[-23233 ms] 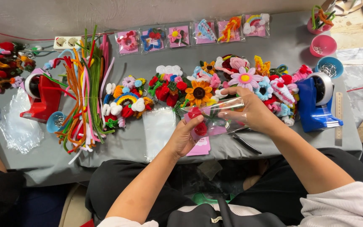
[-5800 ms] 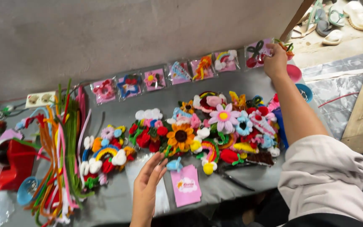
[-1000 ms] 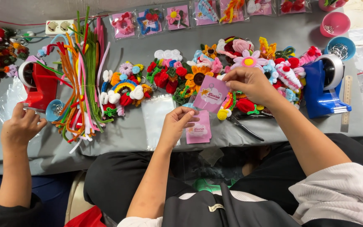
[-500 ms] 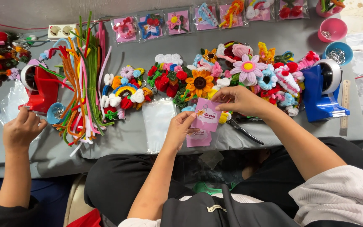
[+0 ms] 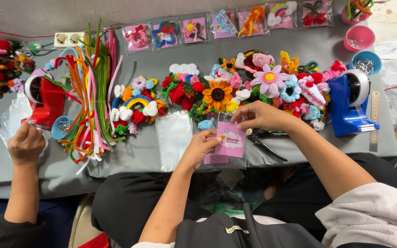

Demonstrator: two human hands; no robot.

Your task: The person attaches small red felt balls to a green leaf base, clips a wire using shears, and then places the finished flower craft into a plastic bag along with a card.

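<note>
I see my left hand [image 5: 201, 146] and my right hand [image 5: 259, 115] both pinching a small pink paper card [image 5: 231, 145] just above the grey table's [image 5: 299, 43] near edge, with a clear plastic bag [image 5: 174, 136] beside it and fuzzy wire flowers [image 5: 235, 92] behind.

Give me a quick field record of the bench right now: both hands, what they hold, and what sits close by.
left hand: pinches the lower left edge of the pink card
right hand: grip on the card's top edge
card position: held just above the grey table
clear bag: flat on the table, left of the card
black pliers: right of the card
blue tape dispenser: far right
other person's hand: near red tape dispenser
</note>
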